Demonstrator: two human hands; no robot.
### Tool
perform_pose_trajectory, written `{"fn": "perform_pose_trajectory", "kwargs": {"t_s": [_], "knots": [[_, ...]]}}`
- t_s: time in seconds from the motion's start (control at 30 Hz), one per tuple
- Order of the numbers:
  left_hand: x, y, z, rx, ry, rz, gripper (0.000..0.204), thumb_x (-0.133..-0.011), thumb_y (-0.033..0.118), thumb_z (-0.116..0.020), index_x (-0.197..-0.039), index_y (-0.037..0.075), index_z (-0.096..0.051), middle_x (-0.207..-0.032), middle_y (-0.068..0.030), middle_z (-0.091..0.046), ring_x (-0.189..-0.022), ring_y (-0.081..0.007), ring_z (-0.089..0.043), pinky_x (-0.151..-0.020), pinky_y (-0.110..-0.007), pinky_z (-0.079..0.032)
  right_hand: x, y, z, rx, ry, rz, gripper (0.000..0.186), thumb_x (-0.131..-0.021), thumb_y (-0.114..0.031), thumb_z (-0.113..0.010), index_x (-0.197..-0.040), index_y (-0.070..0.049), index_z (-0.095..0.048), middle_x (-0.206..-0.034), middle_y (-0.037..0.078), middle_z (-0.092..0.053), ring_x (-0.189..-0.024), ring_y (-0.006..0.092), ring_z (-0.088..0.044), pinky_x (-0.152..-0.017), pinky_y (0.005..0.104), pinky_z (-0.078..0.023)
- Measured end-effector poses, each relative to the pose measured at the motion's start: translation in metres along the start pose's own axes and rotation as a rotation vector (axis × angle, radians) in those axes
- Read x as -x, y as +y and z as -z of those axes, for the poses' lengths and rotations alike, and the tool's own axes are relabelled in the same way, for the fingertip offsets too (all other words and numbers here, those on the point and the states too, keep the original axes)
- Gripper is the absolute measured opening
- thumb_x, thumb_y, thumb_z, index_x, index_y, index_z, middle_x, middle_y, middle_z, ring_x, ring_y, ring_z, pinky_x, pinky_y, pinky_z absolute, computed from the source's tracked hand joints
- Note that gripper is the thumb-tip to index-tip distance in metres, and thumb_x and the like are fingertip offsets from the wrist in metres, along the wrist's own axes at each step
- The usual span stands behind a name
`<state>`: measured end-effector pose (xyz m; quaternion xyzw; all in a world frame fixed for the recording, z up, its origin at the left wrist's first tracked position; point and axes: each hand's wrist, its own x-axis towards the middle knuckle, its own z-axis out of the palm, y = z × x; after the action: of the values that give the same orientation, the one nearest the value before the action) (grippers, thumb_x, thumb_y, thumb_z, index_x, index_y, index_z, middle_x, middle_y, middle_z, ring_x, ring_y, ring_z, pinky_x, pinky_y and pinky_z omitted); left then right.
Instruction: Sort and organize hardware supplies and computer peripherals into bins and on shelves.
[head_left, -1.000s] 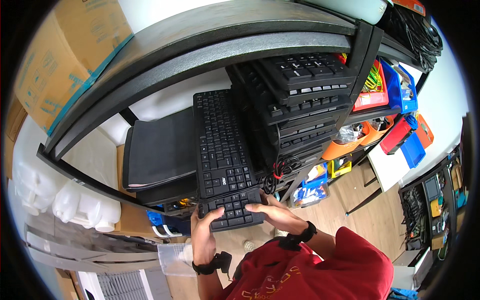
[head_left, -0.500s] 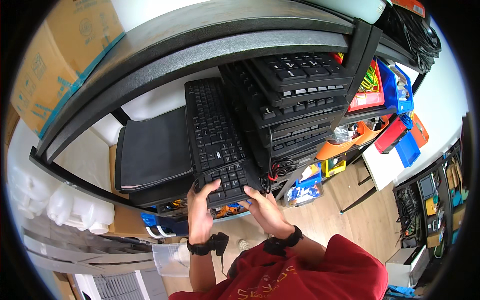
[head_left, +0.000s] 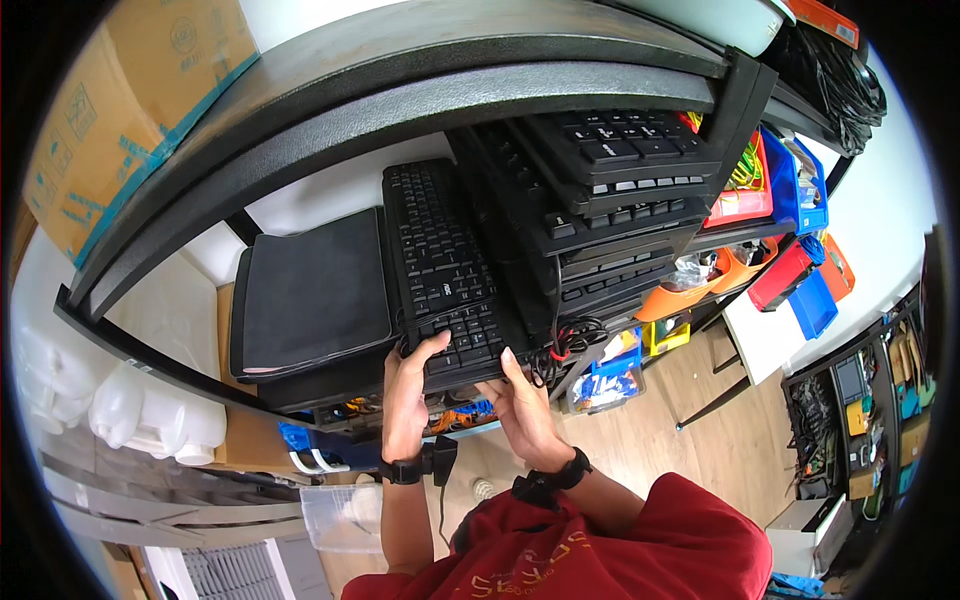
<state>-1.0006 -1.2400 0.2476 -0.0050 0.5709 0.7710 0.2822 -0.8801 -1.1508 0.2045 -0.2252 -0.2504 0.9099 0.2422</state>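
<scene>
A black keyboard (head_left: 440,250) lies lengthwise on the rack's shelf, its number-pad end toward me. My left hand (head_left: 406,400) grips the left corner of that near end, thumb on top. At the right corner, my right hand (head_left: 528,420) holds the same end with its thumb along the edge; its other fingers are partly hidden below. Left of the keyboard rests a flat black folder-like sheet (head_left: 315,290). On the right rises a stack of black keyboards (head_left: 625,165), with a bundled black cable (head_left: 575,340) and red tie hanging at its near side.
A dark metal shelf beam (head_left: 420,95) crosses above my hands. A cardboard box (head_left: 130,110) sits on the upper shelf. White plastic jugs (head_left: 165,415) stand at left. Blue bins (head_left: 805,190) and orange bins (head_left: 675,298) are at right, near a white table (head_left: 765,335).
Both hands have moved slightly away from me with the keyboard's near end, which sits a little farther in on the shelf. My view has shifted slightly.
</scene>
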Motion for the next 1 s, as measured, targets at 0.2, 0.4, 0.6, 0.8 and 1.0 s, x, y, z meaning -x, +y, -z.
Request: {"fn": "perform_pose_trajectory", "kwargs": {"t_s": [0.2, 0.4, 0.6, 0.8, 1.0], "knots": [[-0.005, 0.006, 0.003, -0.081, -0.034, 0.028, 0.076, -0.076, 0.024, -0.086, -0.132, -0.011, -0.048, -0.117, -0.0165, -0.066, -0.102, -0.0226, -0.068, -0.09, -0.033, -0.054, -0.001, -0.009, -0.002, 0.089, -0.02, -0.14, 0.05, -0.103, -0.039, -0.058, -0.135, -0.001, -0.054, -0.131, 0.013, -0.063, -0.12, 0.0253, -0.063, -0.111, 0.0426, -0.048], [-0.022, 0.007, 0.005, -0.176, -0.045, 0.017, 0.072, -0.076, 0.025, -0.086, -0.131, -0.01, -0.053, -0.116, -0.0171, -0.067, -0.104, -0.0233, -0.068, -0.092, -0.033, -0.053, -0.012, -0.003, -0.003, -0.029, -0.065, -0.159, 0.059, -0.101, -0.046, -0.06, -0.133, 0.003, -0.055, -0.132, 0.018, -0.062, -0.124, 0.0295, -0.061, -0.111, 0.043, -0.048], [-0.031, -0.006, 0.013, -0.219, -0.075, 0.004, 0.077, -0.079, 0.03, -0.085, -0.134, -0.01, -0.05, -0.122, -0.0189, -0.066, -0.112, -0.0236, -0.065, -0.096, -0.033, -0.051, -0.017, 0.007, 0.008, -0.08, -0.015, -0.21, 0.061, -0.098, -0.047, -0.064, -0.131, 0.004, -0.055, -0.131, 0.021, -0.061, -0.126, 0.0305, -0.059, -0.114, 0.0424, -0.046], [-0.024, -0.014, 0.026, -0.196, -0.074, 0.037, 0.079, -0.09, 0.052, -0.072, -0.137, -0.009, -0.049, -0.125, -0.0163, -0.064, -0.115, -0.0231, -0.065, -0.101, -0.035, -0.051, -0.016, 0.009, 0.003, -0.061, 0.011, -0.193, 0.07, -0.097, -0.051, -0.063, -0.131, 0.01, -0.053, -0.133, 0.026, -0.059, -0.127, 0.0339, -0.058, -0.113, 0.0448, -0.046], [-0.004, -0.013, 0.039, -0.188, -0.146, 0.004, 0.074, -0.099, 0.057, -0.057, -0.133, -0.008, -0.052, -0.124, -0.0193, -0.062, -0.116, -0.0256, -0.065, -0.096, -0.039, -0.057, -0.018, 0.009, -0.002, -0.06, -0.057, -0.197, 0.069, -0.099, -0.048, -0.062, -0.138, 0.007, -0.047, -0.136, 0.027, -0.056, -0.129, 0.0363, -0.056, -0.114, 0.0489, -0.045]]}}
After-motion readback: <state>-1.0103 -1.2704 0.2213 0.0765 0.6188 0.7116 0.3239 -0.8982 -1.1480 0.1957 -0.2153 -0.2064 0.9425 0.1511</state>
